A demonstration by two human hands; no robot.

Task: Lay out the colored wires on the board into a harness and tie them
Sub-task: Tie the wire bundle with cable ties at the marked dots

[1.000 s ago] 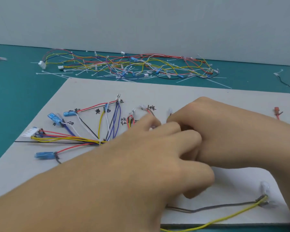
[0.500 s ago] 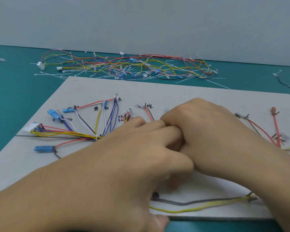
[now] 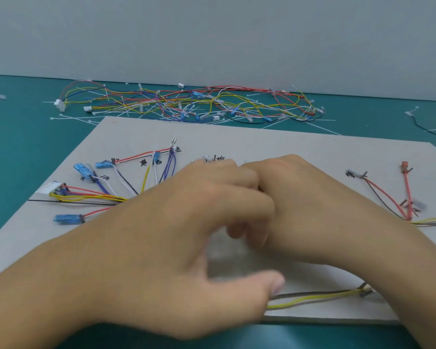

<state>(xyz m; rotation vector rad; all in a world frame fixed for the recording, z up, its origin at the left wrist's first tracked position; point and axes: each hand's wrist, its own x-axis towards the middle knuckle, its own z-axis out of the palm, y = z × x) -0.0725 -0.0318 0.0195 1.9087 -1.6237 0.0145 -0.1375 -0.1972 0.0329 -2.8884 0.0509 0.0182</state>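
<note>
Over grey board (image 3: 275, 144), just now swinging thumb of left hand (image 3: 176, 238) outward, keeping fingers of right hand (image 3: 312, 205) curled, holdings of both hidden; probably finishing tying colored wires (image 3: 91, 196).

The left hand (image 3: 186, 235) and right hand (image 3: 300, 197) are touching at the knuckles, fingers curling under, left thumb sticking out; any grip is hidden.

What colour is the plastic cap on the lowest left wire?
Blue. The cap shows best in the head view.
</note>
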